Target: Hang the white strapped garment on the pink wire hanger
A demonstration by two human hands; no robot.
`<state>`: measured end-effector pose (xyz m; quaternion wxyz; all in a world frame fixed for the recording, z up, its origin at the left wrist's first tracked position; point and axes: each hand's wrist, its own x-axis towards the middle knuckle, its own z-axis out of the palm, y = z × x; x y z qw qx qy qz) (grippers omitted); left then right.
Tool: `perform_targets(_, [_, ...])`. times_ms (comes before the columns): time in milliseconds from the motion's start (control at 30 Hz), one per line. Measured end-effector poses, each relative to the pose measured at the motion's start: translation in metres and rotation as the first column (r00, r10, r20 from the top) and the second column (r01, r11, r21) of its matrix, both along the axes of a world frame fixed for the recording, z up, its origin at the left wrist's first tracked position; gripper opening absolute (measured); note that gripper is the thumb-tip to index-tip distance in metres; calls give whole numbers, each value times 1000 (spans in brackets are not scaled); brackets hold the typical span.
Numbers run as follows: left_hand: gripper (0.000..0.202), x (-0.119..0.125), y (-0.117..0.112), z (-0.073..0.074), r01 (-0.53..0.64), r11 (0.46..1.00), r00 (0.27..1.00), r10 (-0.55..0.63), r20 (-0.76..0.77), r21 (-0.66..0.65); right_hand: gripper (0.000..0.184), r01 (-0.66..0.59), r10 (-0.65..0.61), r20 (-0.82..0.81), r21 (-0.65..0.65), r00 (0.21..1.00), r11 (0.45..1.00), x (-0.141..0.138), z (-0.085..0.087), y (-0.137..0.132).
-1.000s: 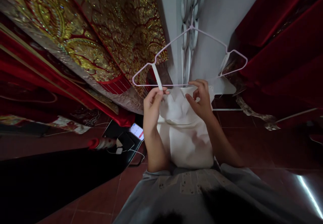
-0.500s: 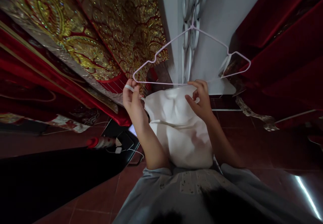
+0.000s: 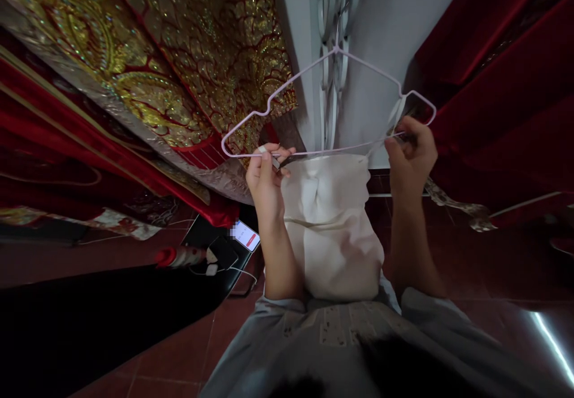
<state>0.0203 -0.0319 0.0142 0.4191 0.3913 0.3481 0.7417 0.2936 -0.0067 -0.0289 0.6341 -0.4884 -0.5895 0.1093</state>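
Observation:
A pale pink clothes hanger hangs by its hook in front of me. Just under its bottom bar is a white garment with scalloped side edges, spread down toward my lap. One white strap is looped over the hanger's right notch. My left hand, wearing a white band on one finger, is closed at the bar's left part, by the garment's top left corner. My right hand is pinched at the bar's right part, where the strap comes down; its fingertips partly hide what they grip.
Gold-embroidered red garments hang close on the left, dark red cloth on the right. Behind the hanger stands a scrolled white metal rack. A black bench at left carries a lit phone, a dark device and a red-capped bottle.
My right hand has moved right along the bar to the strap and closed there. My left hand has shifted inward from the hanger's left corner. The hanger has swung slightly left.

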Motion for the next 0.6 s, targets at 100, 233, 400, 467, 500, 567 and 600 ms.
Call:
perform_targets(100, [43,1,2,-1,-6,1000,1000,6,8,25,39,11,-14,-48,-75,999,997,0,22,4])
perform_targets(233, [44,1,4,-4,25,998,999,-27,34,66,37,-167,145,-181,-116,973,979,-6,57,11])
perform_targets(400, [41,-5,4,-5,82,995,996,-85,35,64,51,-65,60,-345,-4,937,998,33,50,45])
perform_targets(467, [40,-6,4,-5,88,994,995,-91,39,59,55,65,-32,-382,74,924,995,51,31,57])
perform_targets(500, [40,-6,4,-5,91,994,995,-93,38,58,56,130,-73,-400,118,914,985,57,21,60])
perform_targets(567, [41,-6,5,-7,94,994,995,-95,29,59,53,223,-124,-430,189,894,956,62,4,58])
perform_targets(600, [42,-5,6,-8,96,994,995,-98,24,59,50,252,-137,-437,216,889,943,60,-3,53])
